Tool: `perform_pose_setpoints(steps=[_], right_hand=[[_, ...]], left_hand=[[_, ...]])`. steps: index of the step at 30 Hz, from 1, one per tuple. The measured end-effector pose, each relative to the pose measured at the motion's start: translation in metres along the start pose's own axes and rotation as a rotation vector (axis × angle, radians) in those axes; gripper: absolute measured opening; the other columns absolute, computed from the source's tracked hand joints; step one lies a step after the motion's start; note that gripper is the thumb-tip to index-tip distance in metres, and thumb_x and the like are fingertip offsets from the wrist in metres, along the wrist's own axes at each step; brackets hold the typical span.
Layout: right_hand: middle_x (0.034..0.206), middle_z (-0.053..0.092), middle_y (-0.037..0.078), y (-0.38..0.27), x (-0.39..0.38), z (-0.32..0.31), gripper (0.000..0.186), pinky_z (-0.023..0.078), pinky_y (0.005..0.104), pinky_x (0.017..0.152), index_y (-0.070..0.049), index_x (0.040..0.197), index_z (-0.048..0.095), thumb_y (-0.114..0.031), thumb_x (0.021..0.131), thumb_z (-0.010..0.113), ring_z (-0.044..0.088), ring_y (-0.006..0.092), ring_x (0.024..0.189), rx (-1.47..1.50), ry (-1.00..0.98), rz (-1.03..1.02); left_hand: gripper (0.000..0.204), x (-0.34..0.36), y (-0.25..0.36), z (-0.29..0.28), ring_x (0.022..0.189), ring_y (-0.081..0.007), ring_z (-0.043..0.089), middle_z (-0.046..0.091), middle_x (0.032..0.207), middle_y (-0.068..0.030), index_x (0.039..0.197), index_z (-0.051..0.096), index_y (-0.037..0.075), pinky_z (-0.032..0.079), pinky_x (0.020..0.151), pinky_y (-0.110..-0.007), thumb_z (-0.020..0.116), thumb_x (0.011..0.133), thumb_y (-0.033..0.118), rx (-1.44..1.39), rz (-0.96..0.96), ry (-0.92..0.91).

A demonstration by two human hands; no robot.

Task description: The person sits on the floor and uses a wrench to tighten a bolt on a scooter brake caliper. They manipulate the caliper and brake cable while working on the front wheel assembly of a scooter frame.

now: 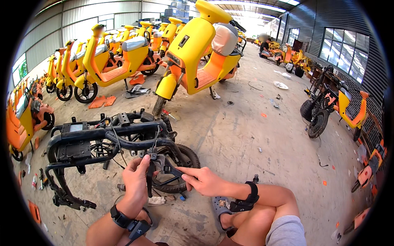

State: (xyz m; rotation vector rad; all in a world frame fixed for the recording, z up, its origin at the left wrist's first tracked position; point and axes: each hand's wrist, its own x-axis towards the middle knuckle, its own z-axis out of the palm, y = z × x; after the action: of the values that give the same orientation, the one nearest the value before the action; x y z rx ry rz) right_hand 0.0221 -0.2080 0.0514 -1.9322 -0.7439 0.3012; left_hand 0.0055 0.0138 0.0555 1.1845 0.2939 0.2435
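In front of me a black scooter frame lies on the floor, its wheel on the right side. My left hand is closed around a narrow black bar-like part beside the wheel, thumb up against its top end. With thumb and fingers my right hand pinches the outer end of a black angled piece. The inner end of that piece meets the dark parts by my left hand. Whether the two pieces are joined, and their exact kind, I cannot make out.
A yellow scooter stands just beyond the frame, with rows of others behind it at the left. A partly stripped scooter stands at the right. Orange panels and scraps lie about. A person crouches far back.
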Motion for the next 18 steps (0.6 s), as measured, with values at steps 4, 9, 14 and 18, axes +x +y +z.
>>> perform_pose_setpoints(steps=[4,9,14,18], right_hand=[[0.067,0.063,0.006,-0.017,-0.002,-0.009,0.043,0.047,0.0291,0.05,-0.014,0.145,0.046,-0.018,0.103,0.044,0.055,0.0122,0.05,0.193,-0.097,0.235],[0.071,0.063,0.003,-0.011,-0.002,-0.011,0.044,0.043,0.0247,0.045,-0.012,0.146,0.045,-0.023,0.104,0.046,0.05,0.0077,0.047,0.275,-0.137,0.316],[0.07,0.064,0.003,-0.004,-0.001,-0.002,0.042,0.046,0.0272,0.052,-0.008,0.142,0.049,-0.022,0.103,0.048,0.055,0.0107,0.052,0.047,-0.042,0.172],[0.067,0.065,0.01,-0.002,-0.006,-0.001,0.038,0.052,0.0311,0.06,-0.008,0.137,0.055,-0.018,0.099,0.053,0.063,0.0163,0.058,-0.094,0.044,0.064]], left_hand=[[0.025,0.0,-0.001,0.0,0.075,-0.0134,0.063,0.064,0.088,-0.0073,0.096,0.062,-0.002,0.06,0.063,-0.031,0.069,0.092,0.022,0.035,-0.021,0.007],[0.025,-0.001,-0.002,0.004,0.076,-0.0133,0.061,0.062,0.085,-0.0055,0.095,0.062,0.0,0.06,0.061,-0.031,0.069,0.092,0.024,0.079,-0.04,0.005],[0.032,0.003,-0.008,0.0,0.079,-0.0149,0.062,0.062,0.088,-0.0084,0.1,0.063,-0.004,0.061,0.066,-0.033,0.07,0.092,0.026,0.078,-0.044,0.02],[0.035,0.003,-0.009,0.004,0.077,-0.014,0.063,0.063,0.09,-0.0085,0.099,0.066,-0.008,0.06,0.062,-0.029,0.074,0.089,0.024,0.027,-0.099,-0.003]])
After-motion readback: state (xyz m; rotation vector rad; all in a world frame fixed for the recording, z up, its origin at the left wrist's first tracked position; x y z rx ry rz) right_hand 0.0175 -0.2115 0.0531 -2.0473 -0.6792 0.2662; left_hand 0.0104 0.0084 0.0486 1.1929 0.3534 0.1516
